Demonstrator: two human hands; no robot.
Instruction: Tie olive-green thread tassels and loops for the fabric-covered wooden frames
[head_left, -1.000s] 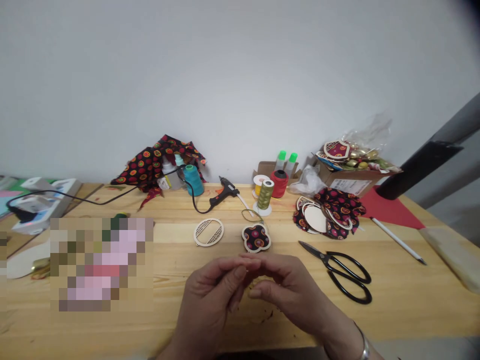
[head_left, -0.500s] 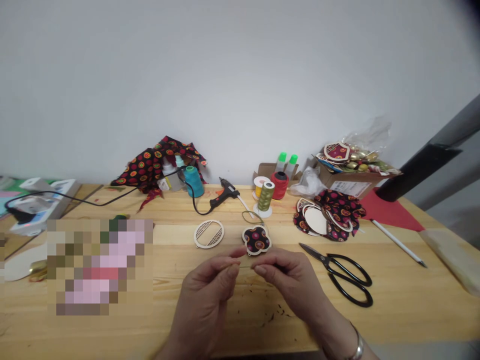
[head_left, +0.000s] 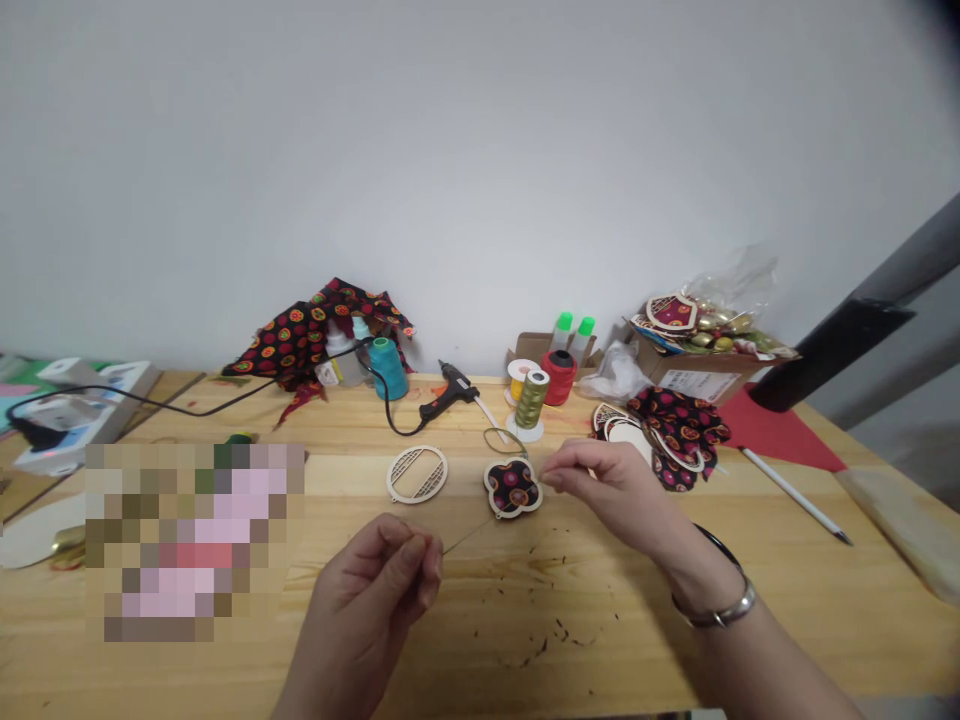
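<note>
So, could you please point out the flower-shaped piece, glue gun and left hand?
Flower-shaped piece (head_left: 514, 488): head view, its patterned cloth.
Glue gun (head_left: 454, 391): head view, its black body.
Left hand (head_left: 379, 585): head view, its middle.

Passage between oval frame (head_left: 433, 484) and flower-shaped piece (head_left: 514, 488); thread (head_left: 469, 535) crosses near end; glue gun (head_left: 452, 390) blocks far end.

We see pink and red rounds on black inside the 4-lobed ornament (head_left: 513, 488), and a pale, lattice-patterned oval frame (head_left: 432, 484). Toward the tabletop's (head_left: 862, 620) back edge we note a teal cone (head_left: 388, 370), an olive spool (head_left: 532, 400), a red cone (head_left: 561, 380) and 2 green caps (head_left: 586, 327); toward its back right corner, red paper (head_left: 780, 435).
</note>
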